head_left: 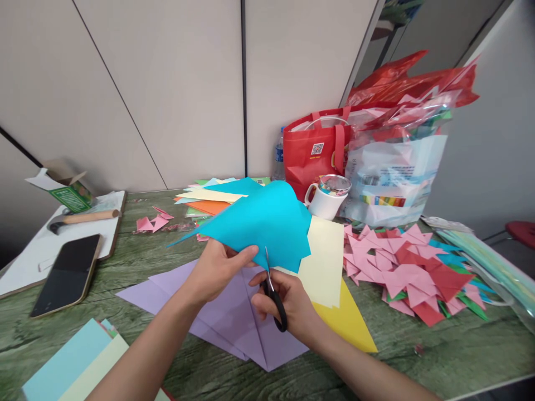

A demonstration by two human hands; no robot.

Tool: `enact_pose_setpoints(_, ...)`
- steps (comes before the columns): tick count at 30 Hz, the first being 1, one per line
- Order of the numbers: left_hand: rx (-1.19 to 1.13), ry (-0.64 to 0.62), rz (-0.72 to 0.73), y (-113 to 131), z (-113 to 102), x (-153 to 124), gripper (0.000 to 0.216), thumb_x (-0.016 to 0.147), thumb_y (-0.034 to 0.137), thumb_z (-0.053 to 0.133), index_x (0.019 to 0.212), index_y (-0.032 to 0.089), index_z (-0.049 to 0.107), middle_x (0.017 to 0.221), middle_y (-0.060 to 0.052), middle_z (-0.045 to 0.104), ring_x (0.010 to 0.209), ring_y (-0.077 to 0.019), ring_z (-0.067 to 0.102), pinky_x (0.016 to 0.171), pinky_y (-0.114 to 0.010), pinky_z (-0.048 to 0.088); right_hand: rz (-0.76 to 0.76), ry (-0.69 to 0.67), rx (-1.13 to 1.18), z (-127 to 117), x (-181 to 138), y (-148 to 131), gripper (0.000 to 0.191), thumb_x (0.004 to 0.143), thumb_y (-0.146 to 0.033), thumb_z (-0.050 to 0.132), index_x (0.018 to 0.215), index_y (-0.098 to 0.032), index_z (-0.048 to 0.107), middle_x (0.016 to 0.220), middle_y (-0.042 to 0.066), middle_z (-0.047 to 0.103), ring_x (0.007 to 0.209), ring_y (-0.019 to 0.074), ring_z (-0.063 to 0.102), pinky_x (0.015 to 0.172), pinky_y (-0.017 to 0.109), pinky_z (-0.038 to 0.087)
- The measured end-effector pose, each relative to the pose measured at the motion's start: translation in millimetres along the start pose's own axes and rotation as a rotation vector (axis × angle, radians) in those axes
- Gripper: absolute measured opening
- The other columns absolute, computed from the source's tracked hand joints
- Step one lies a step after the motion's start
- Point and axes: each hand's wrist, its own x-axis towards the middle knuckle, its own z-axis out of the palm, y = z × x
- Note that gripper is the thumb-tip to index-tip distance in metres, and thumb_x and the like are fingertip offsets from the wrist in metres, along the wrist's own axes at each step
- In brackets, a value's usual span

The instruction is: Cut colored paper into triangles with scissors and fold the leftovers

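My left hand (219,267) pinches the lower edge of a folded turquoise paper sheet (263,223) and holds it up above the table. My right hand (284,301) is closed round black-handled scissors (273,295), whose blades point up into the bottom edge of that sheet. Under both hands lie folded purple sheets (225,312), a pale yellow sheet (326,256) and a yellow triangle (349,323).
A heap of pink, red and green folded triangles (413,273) lies at the right. Behind are a white mug (326,197), a red bag (315,150) and a clear plastic bag (393,172). At the left are a phone (69,273), a hammer (83,218), and paper stacks (209,200).
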Motion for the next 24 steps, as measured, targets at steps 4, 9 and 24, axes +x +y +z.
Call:
enact_pose_setpoints(4,0.019,-0.005,0.007,1.4,0.1,-0.2,0.016,0.069,0.027,0.07,0.066,0.018,0.057,0.065,0.002,0.059,0.059,-0.0134,0.056,0.058,-0.028,0.052,0.0,0.007,-0.011,0.4,-0.1,-1.8,0.037,0.065,-0.046,0.074,0.08,-0.017,0.056,0.05,-0.005,0.055,0.044,0.0103,0.052,0.046,0.024,0.044)
enact_pose_setpoints(9,0.049,0.006,0.011,2.1,-0.3,-0.1,0.021,0.067,0.029,0.071,0.059,0.018,0.055,0.06,0.003,0.058,0.058,-0.0146,0.057,0.055,-0.027,0.05,-0.002,0.008,-0.012,0.5,-0.1,-2.5,0.037,0.065,-0.046,0.073,0.08,-0.017,0.056,0.049,-0.005,0.055,0.041,0.0097,0.051,0.043,0.023,0.043)
enact_pose_setpoints(24,-0.121,-0.033,-0.018,4.2,-0.6,-0.3,0.016,0.069,0.028,0.073,0.071,0.017,0.062,0.064,0.003,0.06,0.058,-0.0122,0.054,0.057,-0.027,0.048,-0.008,0.041,-0.017,0.4,-0.1,-1.7,0.036,0.066,-0.047,0.072,0.077,-0.016,0.056,0.046,-0.006,0.054,0.037,0.0081,0.048,0.039,0.02,0.039)
